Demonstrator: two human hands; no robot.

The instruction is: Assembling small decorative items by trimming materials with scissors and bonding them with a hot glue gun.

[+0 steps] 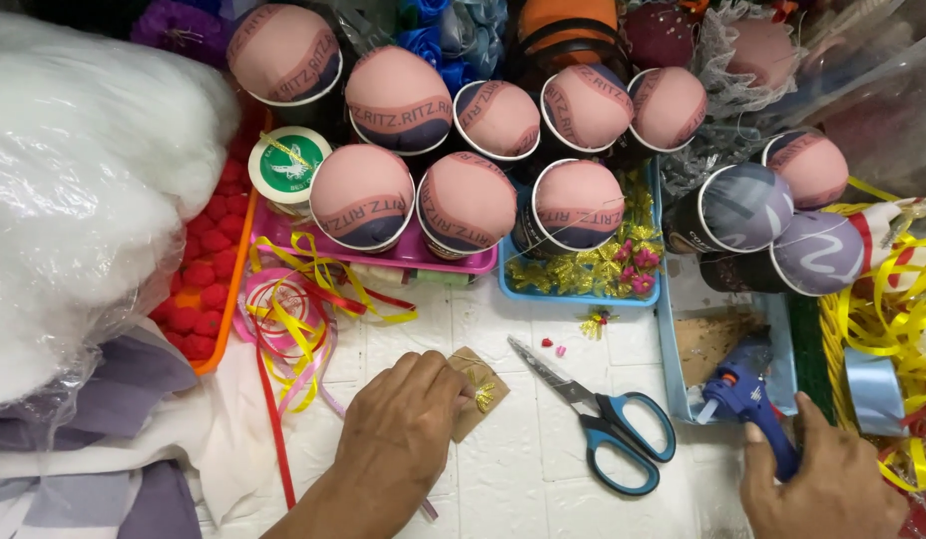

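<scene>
On crowded white tiles [523, 469], left hand [403, 429] pinches brown card [480, 391]; right hand [827, 484] grips blue glue gun [747, 394].

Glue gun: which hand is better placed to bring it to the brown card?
Right. The right hand already grips the blue glue gun by the tray. The left hand is pinning the brown card with the gold trim, scissors lying between.

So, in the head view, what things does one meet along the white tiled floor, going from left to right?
Tangle of yellow, pink and red ribbons → left hand pressing a small brown card piece → blue-handled steel scissors → blue plastic glue gun gripped by the right hand.
</scene>
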